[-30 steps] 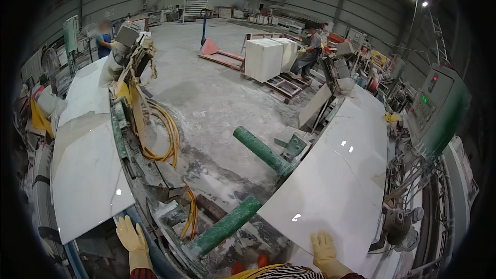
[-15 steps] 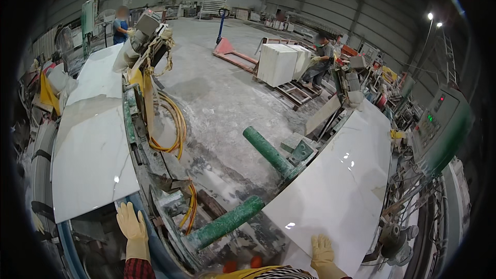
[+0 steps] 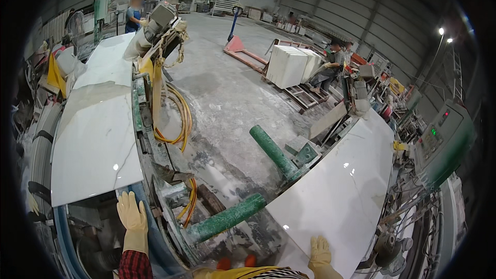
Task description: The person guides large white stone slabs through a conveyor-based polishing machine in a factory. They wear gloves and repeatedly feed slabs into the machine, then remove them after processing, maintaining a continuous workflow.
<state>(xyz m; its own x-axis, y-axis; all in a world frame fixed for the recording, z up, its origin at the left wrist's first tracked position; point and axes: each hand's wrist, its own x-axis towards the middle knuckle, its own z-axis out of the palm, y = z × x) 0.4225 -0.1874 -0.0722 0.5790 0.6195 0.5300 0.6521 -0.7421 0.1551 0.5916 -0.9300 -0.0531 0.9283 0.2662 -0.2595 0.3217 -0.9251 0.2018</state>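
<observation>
A glossy white slab (image 3: 98, 152) with faint veining lies on the conveyor line at my left. My left hand (image 3: 133, 218), in a cream rubber glove, is just short of that slab's near edge, fingers stretched out and slightly spread above the line's blue side rail (image 3: 155, 237). A second white veined slab (image 3: 336, 181) lies on the line at my right. Flat on its near part rests my right hand (image 3: 320, 253), gloved alike, with fingers extended. Neither hand grips anything.
Two green rollers (image 3: 227, 219) (image 3: 274, 150) jut between the lines. Yellow hoses (image 3: 186, 119) hang beside the left line. A control box (image 3: 444, 139) stands at right. Two people (image 3: 133, 18) (image 3: 330, 67) work farther off, one by stacked white slabs (image 3: 289, 66).
The view has turned slightly left. The left slab's near edge and my left hand appear a little farther forward. My right hand stays flat on the right slab.
</observation>
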